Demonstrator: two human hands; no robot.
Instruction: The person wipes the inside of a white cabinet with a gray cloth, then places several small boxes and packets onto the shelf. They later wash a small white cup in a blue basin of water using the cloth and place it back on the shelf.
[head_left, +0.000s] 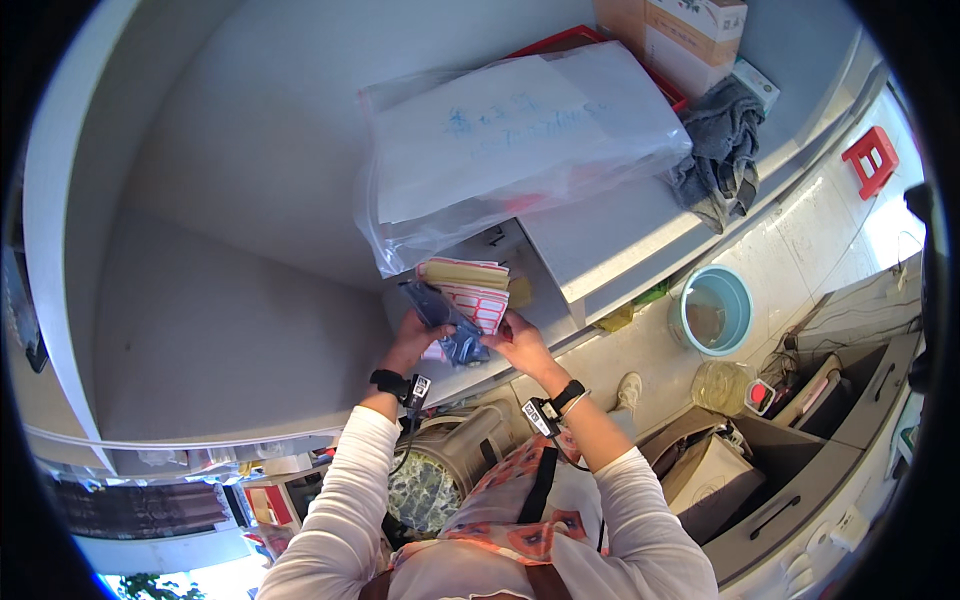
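Between my hands is a bundle of sheets of red-bordered labels (480, 301) together with a dark plastic packet (454, 326). My left hand (415, 337) grips the packet from the left, thumb on top of it. On the other side my right hand (523, 345) holds the lower right edge of the label sheets, its fingers partly hidden. A yellowish strip (466, 274) lies across the upper part of the bundle. Beneath and behind the bundle is a recess in a grey cabinet (551, 300).
A large clear plastic bag with white contents (517, 135) lies on the cabinet, beside a grey cloth (720, 146) and a carton (694, 41). On the floor to the right stand a blue bucket (716, 309), a plastic jug (721, 388) and open drawers (780, 517). A bin (480, 435) stands near my legs.
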